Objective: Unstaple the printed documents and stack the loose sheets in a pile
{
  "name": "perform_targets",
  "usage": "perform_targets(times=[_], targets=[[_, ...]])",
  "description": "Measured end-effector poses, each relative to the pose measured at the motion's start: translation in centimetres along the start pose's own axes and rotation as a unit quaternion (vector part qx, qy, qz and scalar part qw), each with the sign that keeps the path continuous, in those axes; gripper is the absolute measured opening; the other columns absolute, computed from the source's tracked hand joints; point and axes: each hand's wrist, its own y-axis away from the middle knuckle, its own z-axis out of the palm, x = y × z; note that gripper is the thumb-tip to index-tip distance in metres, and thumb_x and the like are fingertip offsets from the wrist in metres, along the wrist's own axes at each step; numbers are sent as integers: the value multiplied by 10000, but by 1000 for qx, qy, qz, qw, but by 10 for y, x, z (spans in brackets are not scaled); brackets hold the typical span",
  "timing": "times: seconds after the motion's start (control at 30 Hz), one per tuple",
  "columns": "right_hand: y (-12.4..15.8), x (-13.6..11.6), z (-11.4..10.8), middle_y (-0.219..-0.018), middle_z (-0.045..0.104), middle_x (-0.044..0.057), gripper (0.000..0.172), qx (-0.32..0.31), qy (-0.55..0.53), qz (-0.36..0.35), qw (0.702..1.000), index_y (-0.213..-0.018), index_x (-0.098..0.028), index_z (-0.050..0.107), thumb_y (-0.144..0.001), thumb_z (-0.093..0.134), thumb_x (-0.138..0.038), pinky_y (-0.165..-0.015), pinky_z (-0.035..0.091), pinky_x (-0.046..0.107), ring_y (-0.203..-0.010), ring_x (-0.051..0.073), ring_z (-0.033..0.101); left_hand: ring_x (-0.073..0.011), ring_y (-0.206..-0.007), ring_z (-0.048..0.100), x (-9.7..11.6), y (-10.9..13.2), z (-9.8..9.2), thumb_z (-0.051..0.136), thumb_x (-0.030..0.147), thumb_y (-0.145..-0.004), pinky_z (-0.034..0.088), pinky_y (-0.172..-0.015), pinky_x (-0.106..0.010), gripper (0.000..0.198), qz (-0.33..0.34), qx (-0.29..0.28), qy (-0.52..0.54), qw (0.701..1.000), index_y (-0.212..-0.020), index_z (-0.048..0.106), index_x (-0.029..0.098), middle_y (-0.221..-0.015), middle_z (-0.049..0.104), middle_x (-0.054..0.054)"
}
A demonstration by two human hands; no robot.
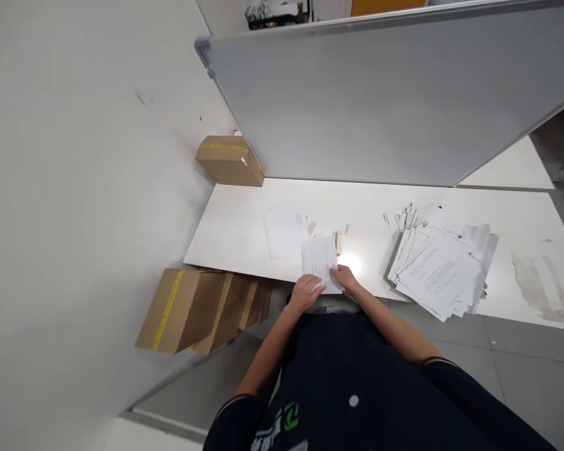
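Observation:
A printed sheet of paper [318, 254] lies at the front edge of the white table, its lower end close to my body. My left hand [305, 292] grips its lower left side, fingers reaching over the paper. On the right edge, my right hand [344, 278] has the sheet between thumb and fingers. Whether more sheets are underneath is hard to tell. Just above my right hand rests a small beige block [339, 242]. A few pale sheets [282, 233] lie flat to the left, beside the held one.
A large, untidy stack of printed papers [439, 266] sits on the right, overhanging the front edge of the table [230, 235]. A whiteboard panel [380, 100] stands along the back. One cardboard box [228, 164] is at the back left; several more boxes [169, 310] stand below left.

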Motion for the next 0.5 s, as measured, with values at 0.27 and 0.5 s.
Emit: perform_targets(times=[0.27,0.5], targets=[[20,9,-39,-701,608,39,295,94,73,-74,990,-770,-167,597,-732,414,-395,-618,408,277,-715,203,539,-256,-1127,455,-81,-46,-31,418,237,-824,341,-971,-428,318,-155,76,-96,980,-1091,561,142,-1140,560,-141],[23,3,-46,-800,634,38,334,120,73,-104,985,-895,-170,598,-770,380,-391,-673,420,275,-757,192,545,-317,-1200,378,-108,-78,-29,556,238,-747,311,-968,-456,469,-146,13,-147,978,-1204,466,180,-1282,462,-133]])
